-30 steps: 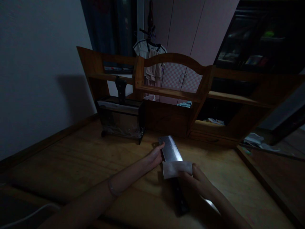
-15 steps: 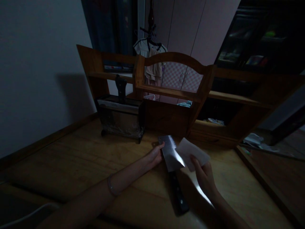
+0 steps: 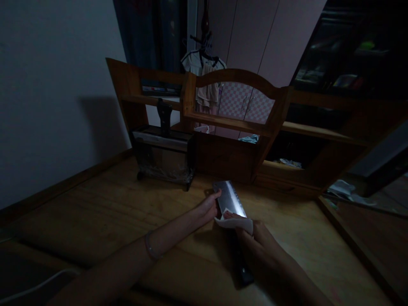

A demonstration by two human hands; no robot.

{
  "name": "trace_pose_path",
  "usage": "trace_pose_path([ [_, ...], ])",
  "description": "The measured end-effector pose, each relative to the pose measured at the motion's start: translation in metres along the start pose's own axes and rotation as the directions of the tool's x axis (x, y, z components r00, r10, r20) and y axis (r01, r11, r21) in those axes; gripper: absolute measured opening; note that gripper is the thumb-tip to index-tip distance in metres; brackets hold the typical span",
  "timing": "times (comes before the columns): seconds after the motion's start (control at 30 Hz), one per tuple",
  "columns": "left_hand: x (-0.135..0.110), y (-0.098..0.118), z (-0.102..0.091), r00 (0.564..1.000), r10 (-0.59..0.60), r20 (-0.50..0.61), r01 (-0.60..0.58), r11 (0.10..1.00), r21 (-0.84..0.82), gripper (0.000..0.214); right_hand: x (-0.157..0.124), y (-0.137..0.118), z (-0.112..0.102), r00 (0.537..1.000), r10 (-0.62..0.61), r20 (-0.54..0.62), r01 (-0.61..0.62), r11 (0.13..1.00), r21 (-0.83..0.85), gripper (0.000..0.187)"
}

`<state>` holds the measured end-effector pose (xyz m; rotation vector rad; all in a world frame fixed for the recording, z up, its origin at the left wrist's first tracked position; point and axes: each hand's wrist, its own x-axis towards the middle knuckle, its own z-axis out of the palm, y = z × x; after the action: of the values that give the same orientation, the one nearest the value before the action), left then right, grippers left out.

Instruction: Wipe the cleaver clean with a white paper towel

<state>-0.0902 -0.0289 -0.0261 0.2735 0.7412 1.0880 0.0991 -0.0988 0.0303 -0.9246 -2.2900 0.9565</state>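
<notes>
A cleaver (image 3: 231, 196) with a broad shiny blade is tilted above the wooden tabletop, its black handle pointing toward me. My left hand (image 3: 209, 207) grips the blade by its left edge, thumb on the upper face. My right hand (image 3: 255, 238) holds a white cloth or paper wipe (image 3: 239, 223) pressed on the blade near the handle. Its fingertips lie over the wipe, and the lower blade is hidden beneath. Part of the handle is covered by my right hand and wrist.
A knife block (image 3: 164, 157) with a black-handled knife upright in it stands at the back left. Behind it runs a wooden shelf unit (image 3: 229, 157). A white cable (image 3: 41, 284) lies at the lower left, and a raised wooden edge (image 3: 350, 244) borders the right.
My right hand has moved left and down onto the blade, bringing the wipe from beside its right edge to lie across the lower part. My left hand keeps its grip.
</notes>
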Motion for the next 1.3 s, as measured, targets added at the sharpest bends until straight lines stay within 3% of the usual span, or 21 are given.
trace_pose_path([
  [0.2,0.0,-0.001,-0.002,1.0,0.015,0.012,-0.015,1.0,0.018,0.031,-0.004,0.004,-0.002,0.996,0.082,0.024,-0.081,0.996,-0.038,0.035],
  [0.4,-0.002,-0.001,-0.004,0.998,0.038,0.052,-0.039,0.999,0.033,0.03,-0.013,0.027,-0.001,0.972,0.197,-0.126,-0.218,0.957,-0.189,0.031],
  [0.67,0.004,-0.002,-0.008,0.998,0.038,0.059,-0.039,0.999,0.028,0.03,-0.021,0.042,0.001,0.907,0.311,-0.284,-0.333,0.942,-0.031,0.033],
  [1.0,0.0,-0.001,-0.005,0.999,0.024,0.045,-0.025,0.999,0.025,0.03,-0.014,0.035,0.0,0.857,0.432,-0.283,-0.406,0.902,0.147,0.025],
  [1.13,0.003,-0.002,-0.007,0.999,0.026,0.042,-0.028,0.999,0.045,0.031,-0.014,0.029,0.0,0.864,0.428,-0.265,-0.4,0.903,0.155,0.028],
  [1.3,0.006,-0.003,-0.009,0.999,0.024,0.041,-0.026,0.999,0.043,0.031,-0.017,0.044,0.002,0.855,0.438,-0.277,-0.399,0.898,0.188,0.028],
])
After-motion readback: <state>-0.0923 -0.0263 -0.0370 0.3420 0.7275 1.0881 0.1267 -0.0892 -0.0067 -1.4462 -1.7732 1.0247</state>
